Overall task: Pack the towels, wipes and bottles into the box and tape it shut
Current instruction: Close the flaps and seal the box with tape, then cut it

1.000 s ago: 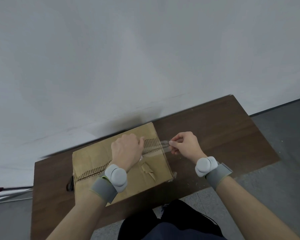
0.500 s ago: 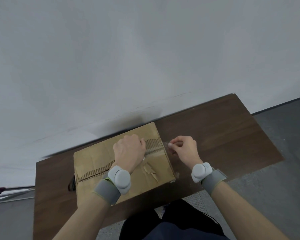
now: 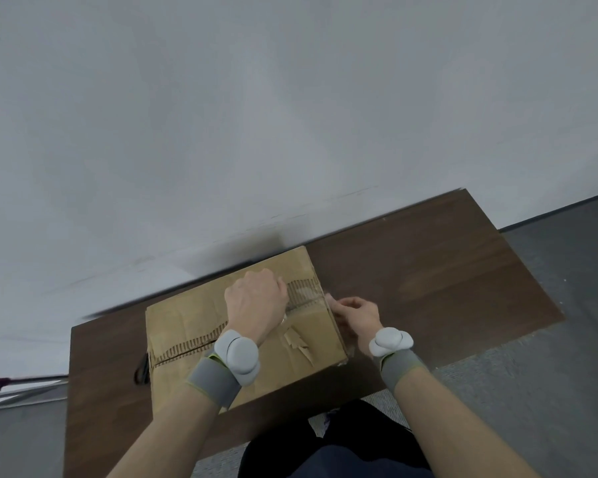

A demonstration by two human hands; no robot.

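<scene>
Showing one cardboard box (image 3: 187,319) with its flaps down, set on one dark brown table (image 3: 428,270) that stands against a white wall (image 3: 290,115). The box's far corner lies close to the table's far edge and the wall; its near corner reaches almost to the near edge, just in front of the person's dark trousers (image 3: 335,443). The widest stretch of tabletop lies right of the box and runs to the table's right edge, beyond which is grey floor (image 3: 549,391). A narrower band of tabletop lies left of the box.

Two hands are in view, each wrist wearing one grey band with a pale pod: left wristband (image 3: 228,367), right wristband (image 3: 394,353). The left hand (image 3: 254,301) rests knuckles-up on the lid's middle seam, fingers curled under; whether it grips anything cannot be told. The right hand (image 3: 356,313) is at the box's right top edge, thumb and forefinger pinching the end of one strip of clear tape (image 3: 306,301), which lies faintly glossy along the seam between the two hands.

Exposed corrugation (image 3: 183,350) lines the seam, and one torn patch (image 3: 297,343) marks the near flap. One small dark object (image 3: 140,369), too hidden to identify, touches the box's left side.
</scene>
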